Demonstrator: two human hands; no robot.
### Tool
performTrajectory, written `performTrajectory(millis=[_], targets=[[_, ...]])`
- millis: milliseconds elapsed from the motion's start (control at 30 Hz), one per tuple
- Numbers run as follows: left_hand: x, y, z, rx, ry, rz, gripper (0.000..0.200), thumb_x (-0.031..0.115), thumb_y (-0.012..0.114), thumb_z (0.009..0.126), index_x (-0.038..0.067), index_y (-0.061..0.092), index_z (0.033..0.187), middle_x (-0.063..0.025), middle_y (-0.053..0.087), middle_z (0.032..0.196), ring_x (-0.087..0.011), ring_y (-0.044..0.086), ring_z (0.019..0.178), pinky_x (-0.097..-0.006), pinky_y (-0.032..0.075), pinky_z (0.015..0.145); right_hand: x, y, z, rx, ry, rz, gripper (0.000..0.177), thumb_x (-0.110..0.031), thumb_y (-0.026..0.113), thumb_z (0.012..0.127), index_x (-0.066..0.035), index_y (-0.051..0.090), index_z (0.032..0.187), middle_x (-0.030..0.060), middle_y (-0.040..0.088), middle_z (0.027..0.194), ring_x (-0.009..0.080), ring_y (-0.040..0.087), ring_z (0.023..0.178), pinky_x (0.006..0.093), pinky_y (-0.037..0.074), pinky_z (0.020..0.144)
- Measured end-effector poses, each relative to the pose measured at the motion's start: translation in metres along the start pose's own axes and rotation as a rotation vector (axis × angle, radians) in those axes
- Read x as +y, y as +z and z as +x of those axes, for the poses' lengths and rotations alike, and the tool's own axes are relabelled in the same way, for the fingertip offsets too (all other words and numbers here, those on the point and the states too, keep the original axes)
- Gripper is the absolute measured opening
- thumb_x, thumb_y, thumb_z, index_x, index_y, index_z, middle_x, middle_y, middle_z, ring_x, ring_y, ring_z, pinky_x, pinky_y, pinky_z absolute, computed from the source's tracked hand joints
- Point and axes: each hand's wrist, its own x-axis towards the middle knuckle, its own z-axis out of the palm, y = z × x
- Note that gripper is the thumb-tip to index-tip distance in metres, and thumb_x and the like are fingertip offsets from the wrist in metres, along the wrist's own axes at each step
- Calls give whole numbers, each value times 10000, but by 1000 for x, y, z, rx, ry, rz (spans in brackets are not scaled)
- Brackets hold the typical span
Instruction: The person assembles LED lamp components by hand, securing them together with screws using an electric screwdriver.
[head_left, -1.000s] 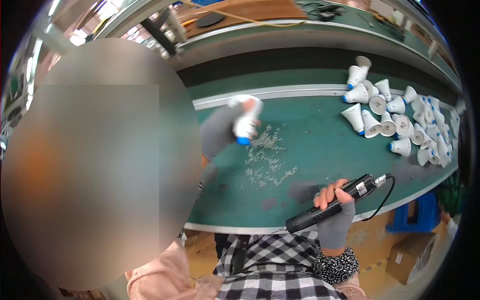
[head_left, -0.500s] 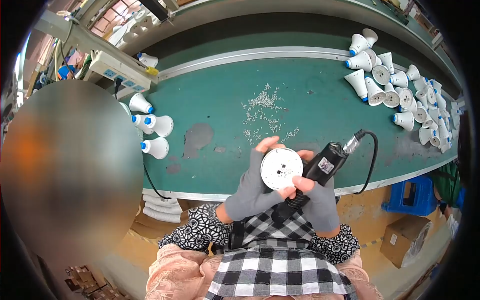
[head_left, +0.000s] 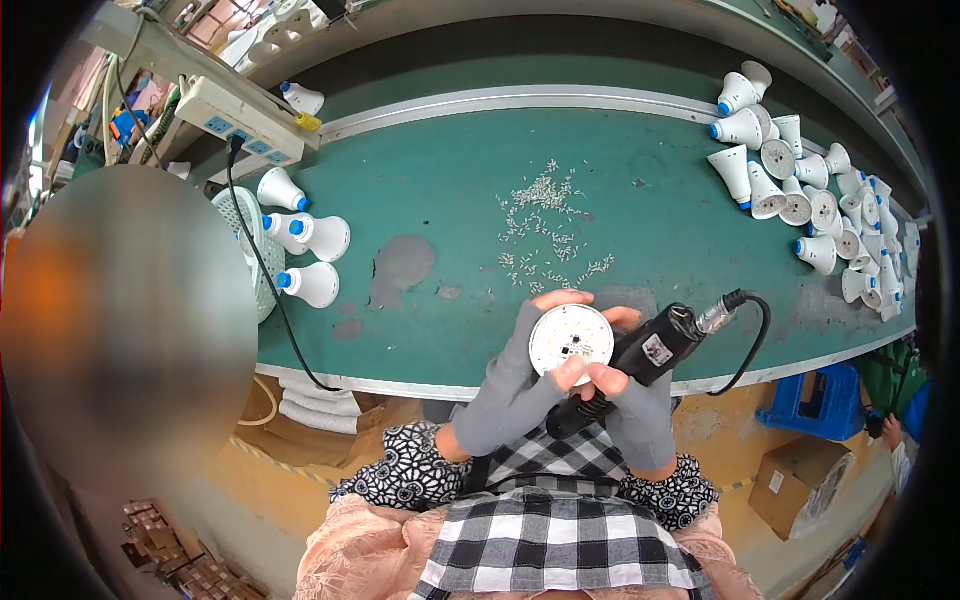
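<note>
A white LED bulb faces up toward me, its round flat disc dotted with small dark parts. My left hand, in a grey fingerless glove, is wrapped round it, with the thumb on the disc's lower edge. In my right hand, gloved alike, lies a black electric screwdriver, slanting down to the left. The right thumb and fingertips also touch the bulb's right side. Beyond my hands, many tiny pale screw-like pieces are scattered on the green bench. The bulb's body is hidden below the disc.
Many white bulb housings crowd the right side, and several bulbs stand at the left by a pale basket. A power strip feeds a black cable. A blurred person is at left; a blue stool is at right.
My left thumb has shifted up onto the disc's lower part, beside the right thumb. The view has moved slightly, showing more of the basket at left. Both hands keep their hold.
</note>
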Motion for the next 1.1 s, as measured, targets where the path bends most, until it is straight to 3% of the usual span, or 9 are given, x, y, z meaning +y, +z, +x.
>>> performTrajectory(millis=[200,300,433,633,667,767,1100], targets=[[-20,9,-5,273,-97,-137,446,261,661,816,19,526,1166,-92,591,1059,-134,575,942,-280,482,810,3,7,-5,-66,71,4,489,-17,678,772,2,468,1213,56,613,843,130,600,661,263,493,604],[-21,-5,-7,347,-132,-381,415,236,670,773,42,549,1120,-91,589,1016,-172,579,929,-330,513,732,-6,-11,0,-153,-144,117,439,-25,646,782,-8,460,1178,48,584,798,151,570,638,287,468,612],[-19,-30,-13,354,-139,-492,339,263,634,803,56,560,1060,-98,583,1008,-213,562,977,-352,514,716,-35,-17,18,69,-569,211,273,-81,553,834,-57,466,1092,45,487,751,162,495,662,324,424,692],[-23,-23,-12,351,-254,-432,357,277,624,805,10,577,1037,-115,594,982,-185,590,876,-311,522,722,-30,-10,45,235,-785,257,203,-109,549,845,-73,490,1036,32,478,771,152,487,710,331,400,730],[-24,-21,-13,381,-280,-417,360,254,629,795,-9,582,1037,-105,603,958,-152,598,786,-270,508,698,-29,-8,50,245,-805,249,195,-113,551,845,-75,490,1027,31,478,770,153,487,707,334,400,729],[-26,-17,-15,338,-278,-322,349,236,634,785,-3,594,1035,-76,611,925,-127,599,756,-242,490,679,-24,-3,65,264,-841,223,176,-126,557,846,-83,487,1001,28,478,770,156,487,699,341,399,729],[-23,-19,-12,265,-318,-252,312,208,628,786,9,608,1025,-58,627,907,-111,607,795,-232,485,695,-12,13,101,295,-814,143,167,-168,554,873,-59,464,961,48,486,773,168,505,708,363,421,758]])
